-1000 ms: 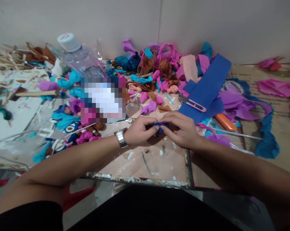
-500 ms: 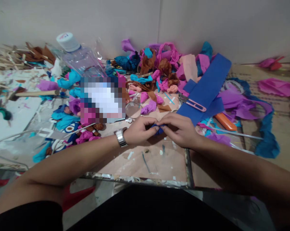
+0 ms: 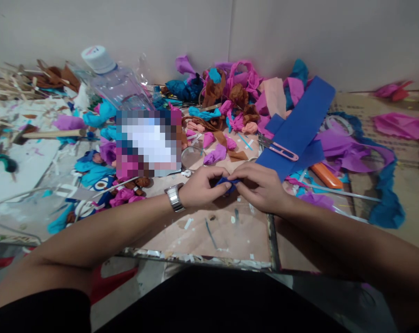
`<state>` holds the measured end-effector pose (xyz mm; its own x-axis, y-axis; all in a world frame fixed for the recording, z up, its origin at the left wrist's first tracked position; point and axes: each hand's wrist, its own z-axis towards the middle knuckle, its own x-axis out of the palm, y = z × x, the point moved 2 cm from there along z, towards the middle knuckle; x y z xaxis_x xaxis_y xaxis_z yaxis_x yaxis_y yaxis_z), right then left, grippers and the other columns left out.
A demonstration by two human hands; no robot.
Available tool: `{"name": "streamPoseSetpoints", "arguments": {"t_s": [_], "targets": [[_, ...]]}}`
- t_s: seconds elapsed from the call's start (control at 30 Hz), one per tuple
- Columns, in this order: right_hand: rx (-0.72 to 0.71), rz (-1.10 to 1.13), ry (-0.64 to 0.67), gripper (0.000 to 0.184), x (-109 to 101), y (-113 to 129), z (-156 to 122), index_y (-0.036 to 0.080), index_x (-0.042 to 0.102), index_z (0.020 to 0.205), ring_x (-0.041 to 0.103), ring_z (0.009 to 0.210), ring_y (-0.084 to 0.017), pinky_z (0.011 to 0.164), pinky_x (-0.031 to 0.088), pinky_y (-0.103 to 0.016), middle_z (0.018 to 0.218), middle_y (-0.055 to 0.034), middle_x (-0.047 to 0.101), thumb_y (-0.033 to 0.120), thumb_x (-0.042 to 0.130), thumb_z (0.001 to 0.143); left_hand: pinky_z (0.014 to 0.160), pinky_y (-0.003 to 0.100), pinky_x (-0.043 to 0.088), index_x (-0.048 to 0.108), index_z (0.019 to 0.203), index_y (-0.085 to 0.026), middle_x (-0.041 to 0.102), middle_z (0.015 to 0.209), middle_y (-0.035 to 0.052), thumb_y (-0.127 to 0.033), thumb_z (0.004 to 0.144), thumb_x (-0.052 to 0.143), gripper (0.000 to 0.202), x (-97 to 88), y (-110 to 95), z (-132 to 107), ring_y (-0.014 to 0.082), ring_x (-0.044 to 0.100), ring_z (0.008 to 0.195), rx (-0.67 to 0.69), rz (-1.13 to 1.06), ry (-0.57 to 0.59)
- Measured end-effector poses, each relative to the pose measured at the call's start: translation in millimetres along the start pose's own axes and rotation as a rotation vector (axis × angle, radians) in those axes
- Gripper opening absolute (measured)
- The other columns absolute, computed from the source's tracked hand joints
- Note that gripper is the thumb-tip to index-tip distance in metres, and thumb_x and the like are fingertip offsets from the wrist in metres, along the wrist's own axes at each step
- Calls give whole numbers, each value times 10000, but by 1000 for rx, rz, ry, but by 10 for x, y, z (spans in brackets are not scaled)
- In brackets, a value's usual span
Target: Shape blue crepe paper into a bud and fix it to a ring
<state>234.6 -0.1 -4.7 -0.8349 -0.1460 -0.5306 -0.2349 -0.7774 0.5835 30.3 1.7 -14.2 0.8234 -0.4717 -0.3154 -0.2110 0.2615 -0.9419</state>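
Observation:
Between my two hands is a small crumpled piece of dark blue crepe paper (image 3: 229,186), just above the table. My left hand (image 3: 204,187), with a metal watch (image 3: 175,197) on its wrist, pinches it from the left. From the right, the fingertips and thumb of my right hand (image 3: 259,187) close on the same piece, and much of it is hidden behind them. Beyond my right hand lie long flat strips of blue crepe paper (image 3: 301,125), with a pair of pink-handled thread snips (image 3: 278,148) on top.
Crumpled pink, brown and teal paper (image 3: 237,92) is heaped at the back. A clear bottle with a white cap (image 3: 98,60) stands left of it. An orange-handled tool (image 3: 326,175) lies at right, a wooden-handled hammer (image 3: 53,134) at left. The table's front edge (image 3: 202,260) is near my body.
My fingers have shifted slightly around the blue paper, and a little more of it shows between them. Everything else stays in place.

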Motion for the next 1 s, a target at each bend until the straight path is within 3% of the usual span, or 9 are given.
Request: {"name": "streamPoseSetpoints", "arguments": {"t_s": [0.3,1.0], "targets": [[-12,44,5,288,2,-19,-27,243,800,1128,740,902,-162,814,626,-294,995,-53,753,83,628,961,692,241,503,780,888,-135,760,798,41,-287,906,669,189,3,12,21,134,643,710,-13,-33,-12],[-22,107,64,445,-14,-31,-25,280,749,1348,667,1005,-193,848,600,-359,1101,-76,637,105,626,957,718,245,526,751,855,-146,770,806,45,-297,908,680,176,-33,28,30,139,669,723,-54,-115,-60]]}}
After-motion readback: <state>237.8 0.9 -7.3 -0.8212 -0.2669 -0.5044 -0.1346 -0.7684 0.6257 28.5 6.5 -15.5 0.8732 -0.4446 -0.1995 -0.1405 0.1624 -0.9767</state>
